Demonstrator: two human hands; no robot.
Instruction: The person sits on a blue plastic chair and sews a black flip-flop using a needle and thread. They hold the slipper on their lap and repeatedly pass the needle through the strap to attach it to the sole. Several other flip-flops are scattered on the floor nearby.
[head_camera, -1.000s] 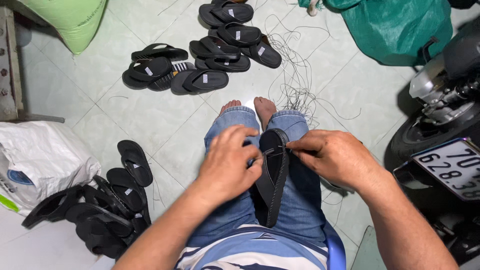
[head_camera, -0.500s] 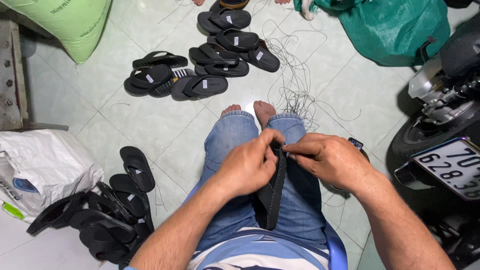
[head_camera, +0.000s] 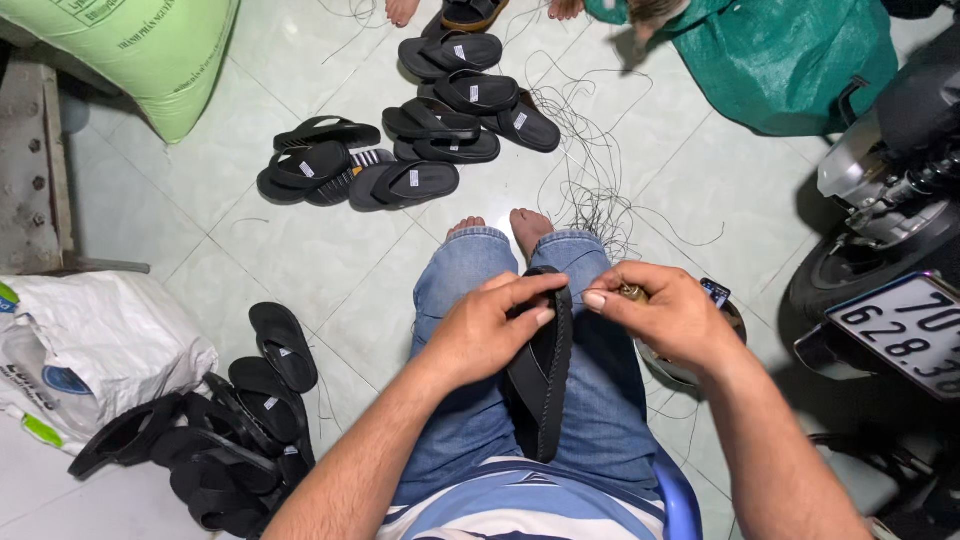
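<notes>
Floor: pale green tiles (head_camera: 300, 240), seen from above; loose dark threads (head_camera: 590, 190) strewn in front of the bare feet (head_camera: 505, 228).
Seat: person sits on a blue chair (head_camera: 675, 500), knees in blue jeans (head_camera: 470, 300) pointing away from the camera.
Sandal: black sandal (head_camera: 545, 370) lies lengthwise across the lap between the thighs, toe end away from the body, heel end toward the striped shirt (head_camera: 520, 505).
Left hand: left hand (head_camera: 490, 330) rests on the sandal's left edge near the toe end, fingers curled over the top and closed on it.
Right hand: right hand (head_camera: 665, 310) sits just right of the toe end, thumb and forefinger pinched together at the sandal's rim; a small brass-coloured thing shows behind the fingers, too hidden to name.
Gap between hands: narrow, fingertips of both nearly meet over the toe end.
Far pile: black sandals (head_camera: 440, 130) scattered ahead on the tiles, well apart from the hands.
Near pile: more black sandals (head_camera: 230, 430) heaped at lower left, beside a white sack (head_camera: 90, 350).
Other items: green sack (head_camera: 160, 50) at upper left; teal bag (head_camera: 790, 60) at upper right; motorbike (head_camera: 890, 230) at right edge.
Bystander: another person's bare feet at the top edge.
</notes>
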